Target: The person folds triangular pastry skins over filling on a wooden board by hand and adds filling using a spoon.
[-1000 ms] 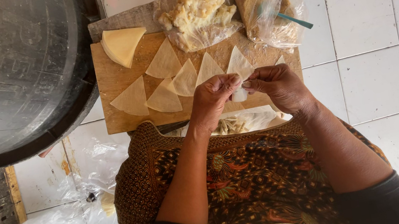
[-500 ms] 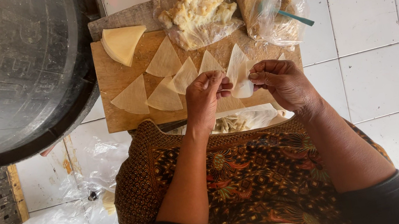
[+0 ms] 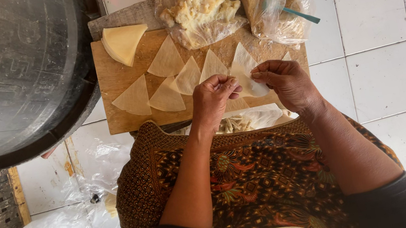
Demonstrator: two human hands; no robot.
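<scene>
Pastry triangle (image 3: 247, 75) now sits pinched between both hands, left hand (image 3: 214, 98) and right hand (image 3: 287, 81), fingers closer together than before, over the wooden board (image 3: 116, 79). Two plastic bags (image 3: 201, 14) hold crumbly filling.

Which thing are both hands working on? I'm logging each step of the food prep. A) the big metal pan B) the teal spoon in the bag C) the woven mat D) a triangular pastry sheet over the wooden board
D: the left hand and right hand pinch one pale triangular pastry sheet between them above the wooden board.
</scene>
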